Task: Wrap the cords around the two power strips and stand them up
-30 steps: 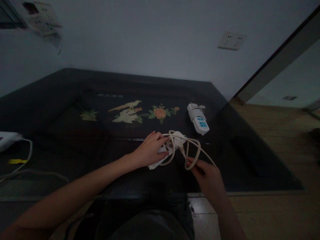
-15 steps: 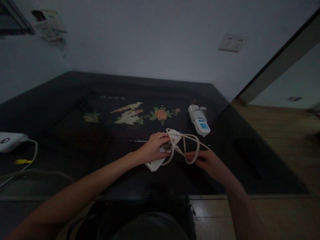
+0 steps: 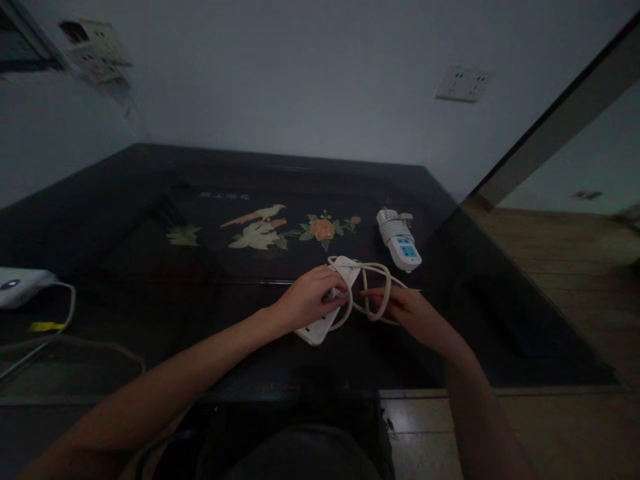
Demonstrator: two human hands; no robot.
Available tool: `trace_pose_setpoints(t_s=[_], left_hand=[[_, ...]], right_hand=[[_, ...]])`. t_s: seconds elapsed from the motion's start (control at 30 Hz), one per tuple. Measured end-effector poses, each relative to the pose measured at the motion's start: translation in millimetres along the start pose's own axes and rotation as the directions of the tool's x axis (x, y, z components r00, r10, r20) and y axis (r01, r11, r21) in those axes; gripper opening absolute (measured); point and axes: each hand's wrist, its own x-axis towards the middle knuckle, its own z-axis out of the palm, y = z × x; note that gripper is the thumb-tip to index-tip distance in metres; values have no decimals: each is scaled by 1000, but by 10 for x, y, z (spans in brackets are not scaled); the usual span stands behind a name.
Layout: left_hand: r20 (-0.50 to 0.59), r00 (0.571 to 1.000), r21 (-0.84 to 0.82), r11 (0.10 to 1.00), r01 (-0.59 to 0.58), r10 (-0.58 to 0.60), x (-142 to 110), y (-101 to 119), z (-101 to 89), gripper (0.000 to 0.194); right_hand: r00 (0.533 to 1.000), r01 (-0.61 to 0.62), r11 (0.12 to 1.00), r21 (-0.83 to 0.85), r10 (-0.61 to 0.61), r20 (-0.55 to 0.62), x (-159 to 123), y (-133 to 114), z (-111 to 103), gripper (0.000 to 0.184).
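Observation:
A white power strip (image 3: 317, 330) lies slanted on the dark tabletop near its front edge. Over its upper part rests my left hand (image 3: 311, 297), fingers curled around what looks like the ribbed end of the cord's plug (image 3: 341, 294); the hand hides most of it. Pale cord (image 3: 387, 283) runs in loose loops from the strip to the right. My right hand (image 3: 415, 315) is closed among these loops, thumb and fingers pinching the cord. Beyond it, a second white power strip (image 3: 404, 250) with blue socket faces lies with its cord wound around it.
The glossy black table (image 3: 280, 170) bears a bird-and-flower inlay (image 3: 321, 230). At the left are a white device (image 3: 23, 287) with a cable and a yellow tag (image 3: 47, 327). Wall sockets (image 3: 463, 83) sit above the table; wooden floor (image 3: 565, 267) lies to the right.
My right hand has shifted slightly left and up, and the cord loops have changed shape. The plug's ribbed end has been drawn in closer to my left hand.

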Motion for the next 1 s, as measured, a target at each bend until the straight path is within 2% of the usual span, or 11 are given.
trace_pose_setpoints(t_s=[0.07,0.13,0.17,0.2,0.3,0.33,0.43,0.53,0.63,0.83,1.0], left_hand=[[25,1000,20,1000,-15,14,-9,-40,-25,14],[43,999,27,999,-24,23,-17,-73,-45,17],[43,999,27,999,-19,18,-19,-84,-52,18],[40,999,26,1000,-12,11,-20,-94,-57,20],[26,1000,-3,1000,0,0,-14,-114,-85,20],[20,1000,-24,1000,4,-3,-11,-121,-101,20],[6,999,-101,994,32,-32,-5,-159,-177,18],[13,999,-183,982,54,-52,6,-228,-263,19],[31,997,-267,961,70,-65,29,-313,-339,20],[74,994,-308,946,102,-84,7,-429,-505,16],[4,967,-223,942,251,-256,-232,-512,-799,15]], right_hand=[[942,-31,990,-140,-18,-335,-122,-31,-32,26],[740,-64,960,-272,-137,-659,-266,-157,19,23],[660,-48,948,-315,-206,-722,-328,-252,89,21],[636,-8,933,-360,-273,-722,-373,-357,188,20],[719,283,860,-424,-483,-499,-380,-632,594,26],[748,316,846,-429,-501,-437,-344,-682,731,24],[825,234,855,-462,-426,-370,-196,-687,1031,27],[864,182,839,-513,-385,-325,-110,-590,1155,40],[875,167,824,-542,-377,-304,-113,-529,1203,43],[846,158,817,-554,-402,-351,-130,-501,1259,38],[828,200,802,-562,-445,-342,-146,-451,1244,36]])
